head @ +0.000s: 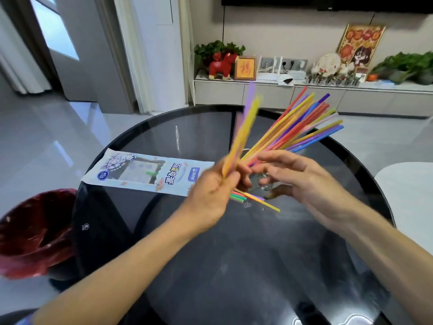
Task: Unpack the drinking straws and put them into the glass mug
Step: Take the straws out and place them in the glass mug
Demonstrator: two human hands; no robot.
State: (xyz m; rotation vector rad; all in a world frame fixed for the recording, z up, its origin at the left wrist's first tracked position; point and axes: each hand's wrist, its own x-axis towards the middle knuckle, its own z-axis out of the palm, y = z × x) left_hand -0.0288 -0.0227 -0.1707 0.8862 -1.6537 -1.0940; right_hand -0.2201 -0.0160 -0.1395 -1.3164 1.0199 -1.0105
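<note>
Head view: left hand (210, 191) grips blurred straws (243, 132); more straws fan from glass mug (260, 181).

Bright daylight, glare on the glass table (187, 127), motion-blurred straws (243, 134), fisheye-bent edges.

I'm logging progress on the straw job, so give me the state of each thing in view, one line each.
Straw packet: lying flat on the table, at least one green straw inside.
Fanned straws: standing in the mug, leaning away.
Glass mug: upright, mostly hidden by hands.
Left hand: gripping a blurred straw bunch.
Right hand: open beside the mug.
Loose straws: lying on the table.
</note>
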